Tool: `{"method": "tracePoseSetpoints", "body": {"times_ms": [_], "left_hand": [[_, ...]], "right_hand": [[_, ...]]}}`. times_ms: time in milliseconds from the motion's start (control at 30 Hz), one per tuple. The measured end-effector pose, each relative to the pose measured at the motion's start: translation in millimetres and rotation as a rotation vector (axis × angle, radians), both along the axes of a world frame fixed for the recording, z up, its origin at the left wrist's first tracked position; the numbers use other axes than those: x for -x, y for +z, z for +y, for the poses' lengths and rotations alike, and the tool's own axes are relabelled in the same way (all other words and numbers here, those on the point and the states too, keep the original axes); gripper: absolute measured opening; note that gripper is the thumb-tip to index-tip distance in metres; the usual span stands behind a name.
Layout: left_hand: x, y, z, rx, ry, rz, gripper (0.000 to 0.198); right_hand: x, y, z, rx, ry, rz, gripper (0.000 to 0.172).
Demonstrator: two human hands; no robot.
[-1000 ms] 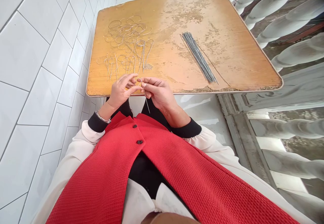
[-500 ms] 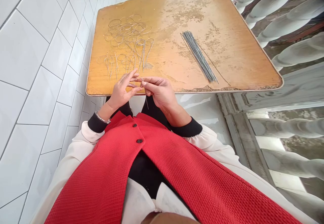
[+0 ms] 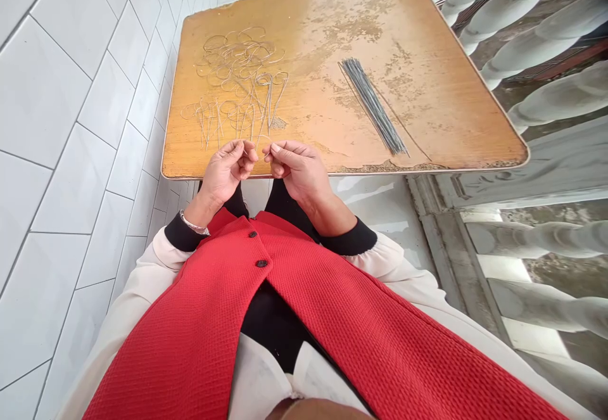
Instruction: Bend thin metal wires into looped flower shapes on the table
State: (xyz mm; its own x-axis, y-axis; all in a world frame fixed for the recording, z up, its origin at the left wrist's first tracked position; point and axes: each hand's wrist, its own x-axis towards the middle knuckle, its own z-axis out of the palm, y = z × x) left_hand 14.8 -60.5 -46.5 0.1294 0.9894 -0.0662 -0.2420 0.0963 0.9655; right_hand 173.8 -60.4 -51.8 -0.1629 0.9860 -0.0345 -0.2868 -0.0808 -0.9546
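Note:
My left hand and my right hand meet at the near edge of a worn wooden table. Both have their fingers curled and pinched on a thin metal wire that runs between them; only a short bit of it shows. Just beyond my left hand lies a pile of bent wire pieces, with loops behind and V-shaped ones in front. A bundle of straight dark wires lies diagonally to the right of my right hand.
A white tiled wall runs along the left side. Pale turned balusters stand to the right, beyond the table's edge. My red waistcoat and cream sleeves fill the lower part of the view.
The wire end that hung down below my hands no longer shows. My left fingers have curled in, and both hands have drawn slightly apart with the wire between them.

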Motion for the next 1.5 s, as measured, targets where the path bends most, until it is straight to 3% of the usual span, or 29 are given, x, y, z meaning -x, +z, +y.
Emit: {"method": "tracePoseSetpoints", "body": {"times_ms": [133,300,467,933,1133,1333,1500], "left_hand": [[-2.4,-1.5,0.6,0.030,-0.015,-0.073,0.026],[-4.7,-0.2,-2.0,0.036,-0.006,-0.026,0.027],[-1.1,-3.6,-2.6,-0.037,-0.020,0.032,0.033],[1.5,-4.3,-0.1,-0.004,-0.016,0.093,0.053],[-2.8,0.6,-1.6,0.021,-0.019,-0.023,0.054],[-5.6,4.1,-2.8,0.078,0.063,-0.076,0.045],[-1.7,5.2,1.5,0.046,0.131,-0.082,0.044]], "right_hand": [[2.6,-2.7,-1.6,-0.040,-0.025,0.023,0.026],[5.2,-5.2,-1.6,-0.037,-0.041,0.013,0.024],[2.5,-5.0,-0.4,-0.037,-0.020,0.018,0.025],[2.3,-3.1,-2.1,-0.024,0.027,0.002,0.031],[3.0,-8.1,-0.3,-0.040,-0.005,0.030,0.028],[3.1,-8.9,-1.1,-0.085,-0.015,0.042,0.031],[0.7,-7.9,-2.2,-0.030,0.055,0.055,0.040]]}}
